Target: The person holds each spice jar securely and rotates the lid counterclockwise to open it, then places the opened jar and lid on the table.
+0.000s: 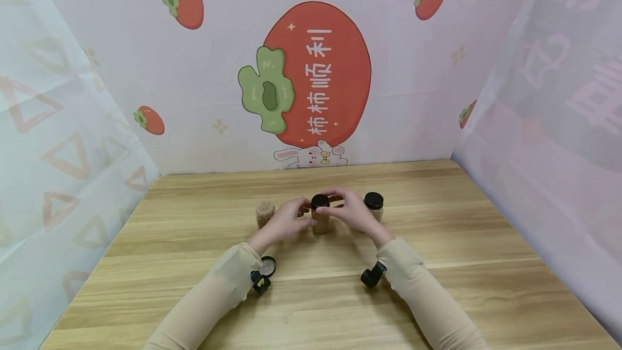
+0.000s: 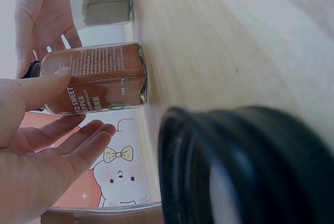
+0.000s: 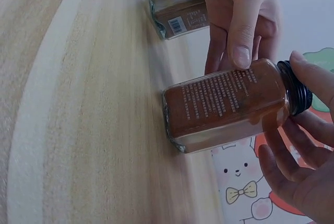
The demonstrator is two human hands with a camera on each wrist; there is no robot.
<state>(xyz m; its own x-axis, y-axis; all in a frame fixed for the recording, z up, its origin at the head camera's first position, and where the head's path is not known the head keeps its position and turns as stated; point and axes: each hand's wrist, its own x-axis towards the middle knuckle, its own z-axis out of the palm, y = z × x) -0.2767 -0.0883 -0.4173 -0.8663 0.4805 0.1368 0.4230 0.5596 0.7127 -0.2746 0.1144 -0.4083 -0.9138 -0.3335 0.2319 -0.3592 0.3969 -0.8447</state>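
Note:
A square glass jar (image 1: 320,224) of red-brown powder stands upright between both hands; part of its label reads "ED SWEET EPPER" in the left wrist view. The left hand (image 1: 290,219) grips its body, thumb (image 2: 55,85) on one face and fingers behind. Around the black screw lid (image 3: 296,88), the right hand (image 1: 353,212) has its thumb and fingers pinching. The lid sits on the jar's neck. To the left is another jar (image 1: 264,212), with its perforated shaker top bare. Beyond the right hand stands a third jar (image 1: 374,203) with a black lid.
A loose black lid (image 1: 268,266) lies on the wooden table (image 1: 316,312), close to the left wrist and its camera (image 1: 261,283). Printed cloth (image 1: 389,123) hangs behind the table and on both sides.

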